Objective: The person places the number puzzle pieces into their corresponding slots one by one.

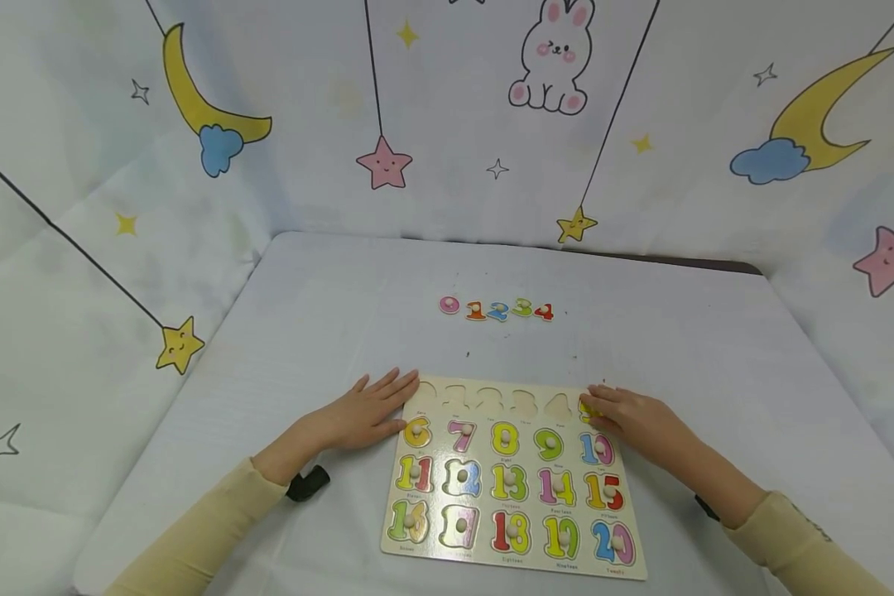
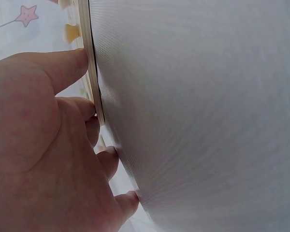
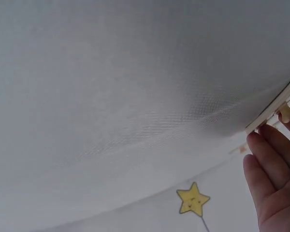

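A wooden number puzzle board lies on the white table, with knobbed number pieces seated in its lower rows. Five outlined hollows run along its top row, and a yellow number 5 piece sits at the right end, partly covered by fingers. My left hand has its fingers spread, touching the board's upper left edge. At the upper right corner my right hand rests over the number 5, fingertips against the board's edge in the right wrist view. Beyond the board, loose pieces stand in a row, from a pink 0 to a red 4.
White cloth covers the table. A printed backdrop with moons, stars and a rabbit rises behind it and at both sides. Small dark specks lie near the loose numbers. A black wrist-camera piece shows under the left wrist.
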Demonstrator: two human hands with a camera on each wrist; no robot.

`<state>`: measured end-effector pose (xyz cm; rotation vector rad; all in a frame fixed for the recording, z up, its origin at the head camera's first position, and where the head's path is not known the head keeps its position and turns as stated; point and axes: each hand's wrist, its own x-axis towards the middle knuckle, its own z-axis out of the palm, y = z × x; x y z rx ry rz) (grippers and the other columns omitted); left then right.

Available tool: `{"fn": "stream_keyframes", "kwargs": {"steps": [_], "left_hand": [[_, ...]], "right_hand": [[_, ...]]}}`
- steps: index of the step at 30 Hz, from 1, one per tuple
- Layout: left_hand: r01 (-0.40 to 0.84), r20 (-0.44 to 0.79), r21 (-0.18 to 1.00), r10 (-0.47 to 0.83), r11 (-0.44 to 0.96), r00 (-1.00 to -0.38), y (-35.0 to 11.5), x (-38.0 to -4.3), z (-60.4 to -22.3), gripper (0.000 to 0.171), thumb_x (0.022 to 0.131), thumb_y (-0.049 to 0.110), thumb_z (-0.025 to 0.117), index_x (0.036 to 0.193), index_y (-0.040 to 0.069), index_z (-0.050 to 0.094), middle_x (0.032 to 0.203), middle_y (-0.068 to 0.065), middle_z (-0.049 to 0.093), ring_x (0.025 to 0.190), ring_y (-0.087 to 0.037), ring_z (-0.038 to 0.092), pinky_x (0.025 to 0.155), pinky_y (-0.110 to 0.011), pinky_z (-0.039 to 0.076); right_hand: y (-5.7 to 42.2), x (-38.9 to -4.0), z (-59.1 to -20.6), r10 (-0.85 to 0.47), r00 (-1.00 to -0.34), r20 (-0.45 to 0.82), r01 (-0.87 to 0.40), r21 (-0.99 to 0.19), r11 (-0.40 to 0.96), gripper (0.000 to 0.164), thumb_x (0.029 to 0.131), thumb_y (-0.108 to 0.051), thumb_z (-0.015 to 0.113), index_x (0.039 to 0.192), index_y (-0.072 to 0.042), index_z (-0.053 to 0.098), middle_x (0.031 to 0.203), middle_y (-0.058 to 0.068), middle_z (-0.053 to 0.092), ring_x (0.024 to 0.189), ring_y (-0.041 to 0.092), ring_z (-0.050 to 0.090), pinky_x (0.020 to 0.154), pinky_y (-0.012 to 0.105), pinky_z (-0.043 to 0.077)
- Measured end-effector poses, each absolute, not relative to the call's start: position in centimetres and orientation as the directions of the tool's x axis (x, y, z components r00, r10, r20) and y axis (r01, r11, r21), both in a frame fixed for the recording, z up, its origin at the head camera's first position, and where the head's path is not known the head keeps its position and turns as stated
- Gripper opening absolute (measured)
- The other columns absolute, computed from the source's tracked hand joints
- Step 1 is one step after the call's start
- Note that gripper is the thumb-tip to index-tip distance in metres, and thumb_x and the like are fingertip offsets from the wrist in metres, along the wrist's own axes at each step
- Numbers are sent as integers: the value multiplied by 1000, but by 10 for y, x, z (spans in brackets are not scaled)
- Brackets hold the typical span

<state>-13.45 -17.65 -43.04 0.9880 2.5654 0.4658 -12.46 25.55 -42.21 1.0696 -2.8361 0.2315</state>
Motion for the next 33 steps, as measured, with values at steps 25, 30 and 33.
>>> {"fn": "stream_keyframes", "kwargs": {"steps": [25,30,33], "left_hand": [[571,-204,422,687,704,-697,-178,-136,-435,64,99,35,46,150,7,20,155,-6,13,139,-29,8,104,-59,9],[572,-207,422,689,704,-695,-177,-136,-434,64,99,35,46,150,8,19,155,-6,12,139,-29,7,104,-59,9],[570,-212,426,690,703,-692,-176,-136,-433,64,99,34,47,150,7,19,155,-6,12,139,-29,7,104,-59,8]], "right_hand": [[254,-186,-411,-413,-909,-51,-368,-364,856,31,90,-16,65,117,-1,65,113,17,64,104,35,58,84,50,46],[243,-217,-412,-338,-936,-96,-277,-388,879,41,93,-21,60,127,2,56,125,23,54,115,39,49,91,53,39],[235,-235,-415,-342,-931,-123,-276,-375,885,46,93,-20,60,131,4,50,130,24,49,121,40,43,96,53,34]]}}
